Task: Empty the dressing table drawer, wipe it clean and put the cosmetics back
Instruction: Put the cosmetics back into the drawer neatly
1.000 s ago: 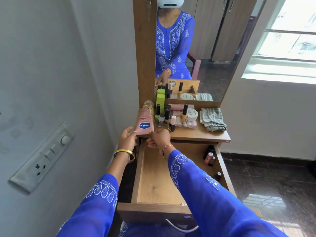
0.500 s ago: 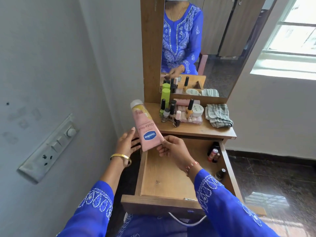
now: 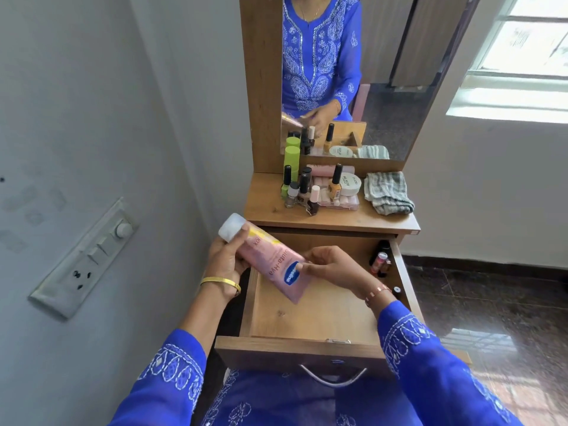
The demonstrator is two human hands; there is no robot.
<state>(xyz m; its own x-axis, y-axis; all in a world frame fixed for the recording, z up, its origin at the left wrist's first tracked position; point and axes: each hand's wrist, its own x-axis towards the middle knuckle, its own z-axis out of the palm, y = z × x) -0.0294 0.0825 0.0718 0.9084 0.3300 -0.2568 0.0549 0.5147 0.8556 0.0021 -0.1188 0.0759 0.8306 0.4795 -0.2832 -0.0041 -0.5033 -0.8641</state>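
Both hands hold a pink lotion tube (image 3: 270, 263) over the open drawer (image 3: 310, 315), tilted so its white cap (image 3: 232, 231) points up and to the left and its flat crimped end hangs low above the drawer floor. The left hand (image 3: 226, 265) wraps the upper part just under the cap, its grip closed around the tube; the right hand (image 3: 333, 267) pinches the lower part near the blue label, fingers (image 3: 310, 256) pressed onto it. The wooden floor of the drawer is mostly bare, with a few small bottles (image 3: 381, 261) gathered in the far right corner; what they are is hard to make out in the shadow. On the tabletop (image 3: 270, 207) behind the drawer stand nail polish bottles (image 3: 302, 192), a green bottle (image 3: 292, 159), a round white jar (image 3: 350, 182) and a clear case (image 3: 341, 201) of pink items. A folded grey cloth (image 3: 387, 192) lies to their right, apart from them. The mirror (image 3: 384, 72) rises behind the tabletop.
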